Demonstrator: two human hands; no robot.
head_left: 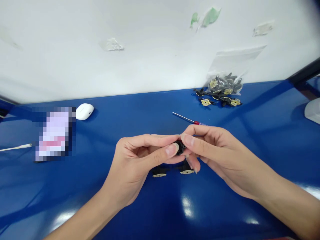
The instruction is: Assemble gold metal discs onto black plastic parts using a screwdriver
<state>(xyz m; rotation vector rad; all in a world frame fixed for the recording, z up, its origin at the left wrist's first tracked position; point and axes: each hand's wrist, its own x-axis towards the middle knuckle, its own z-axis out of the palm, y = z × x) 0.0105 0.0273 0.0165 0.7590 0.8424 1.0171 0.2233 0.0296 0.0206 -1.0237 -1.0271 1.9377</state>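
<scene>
Between my two hands is a small black plastic part (180, 148), mostly covered by fingers. My left hand (142, 155) pinches it from the left, thumb in front. From the right, my right hand (215, 146) closes thumb and fingers on its edge. Below the hands, two black parts with pale gold discs, one at the left (159, 174) and one at the right (187, 170), lie on the blue table (130, 216). Just beyond my right hand lies a screwdriver (186, 118), its handle partly hidden by the fingers.
At the back right, a clear plastic bag (225, 73) holds several black and gold parts, with a loose pile (220, 99) before it. A white earbud case (85, 111) sits beside a blurred-out phone (55, 133) with a white cable (17, 147). A white wall (150, 66) rises behind.
</scene>
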